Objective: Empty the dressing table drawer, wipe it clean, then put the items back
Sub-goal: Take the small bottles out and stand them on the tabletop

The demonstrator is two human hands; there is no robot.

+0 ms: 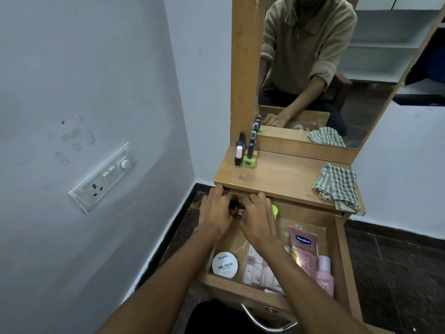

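The drawer (342, 256) of the dressing table (277, 179) stands pulled out toward the person, its long sides running from the table front back toward the camera, its metal handle (262, 321) at the near edge. Both hands work at its far left corner, just under the lip of the tabletop. The left hand (216, 210) and right hand (258, 218) face each other with fingers curled, and between them they grip a cluster of small dark bottles (237, 208); only caps and glints show, so how many there are cannot be told. A bright green cap (275, 210) peeks out just right of the right hand, against the drawer's back wall.

Further inside the drawer, a white round tin (224, 265) labelled nail polish remover lies flat in the near left corner. Beside it a clear pouch of small pale bottles (258, 268) lies partly under the right forearm. A pink Vaseline tube (304, 247) lies lengthwise, cap end toward the near edge, and a pink bottle (325, 273) rests just right of it against the right wall.

On the tabletop, nail polish bottles (245, 155) stand upright in the back left corner by the mirror (337, 68). A checked cloth (338, 186) lies crumpled at the right edge, one end hanging over the front. A switch panel (102, 178) sits on the wall to the left.
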